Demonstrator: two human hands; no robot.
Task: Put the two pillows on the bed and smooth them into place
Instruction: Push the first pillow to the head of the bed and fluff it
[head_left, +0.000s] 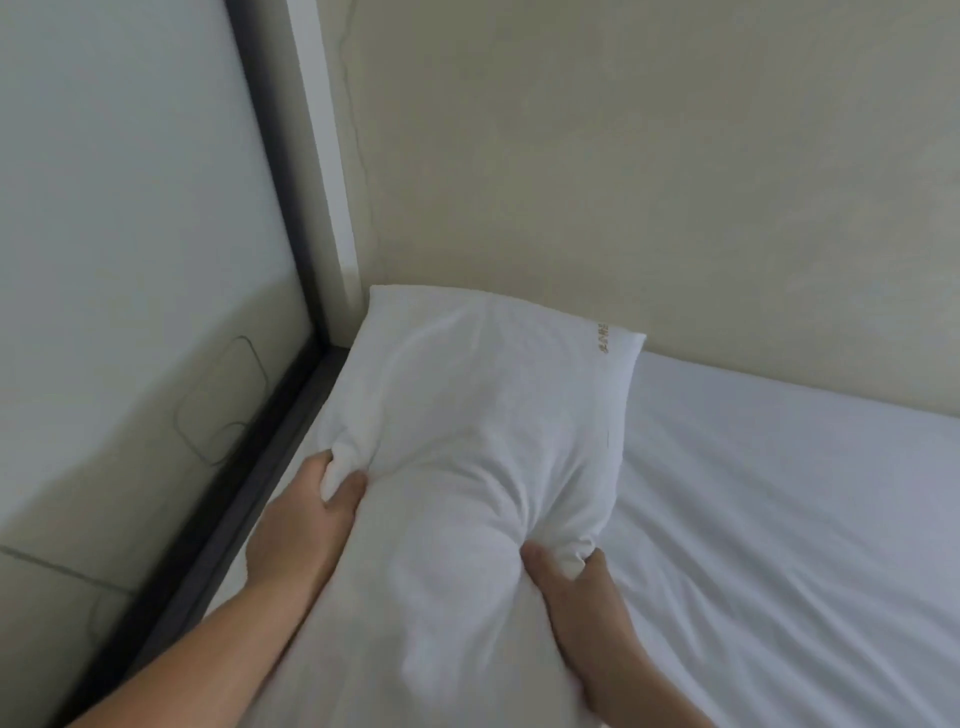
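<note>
You hold one pillow (483, 415) at the bed (779, 493) corner by the wall (623, 156). Your left hand (306, 519) and right hand (582, 597) each pinch its fabric.

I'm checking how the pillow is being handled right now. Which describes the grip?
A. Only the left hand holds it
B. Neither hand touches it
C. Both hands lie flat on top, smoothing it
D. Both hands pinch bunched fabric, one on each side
D: the left hand and the right hand each clutch a gathered fold of the white pillow, near the bed's head corner.
</note>
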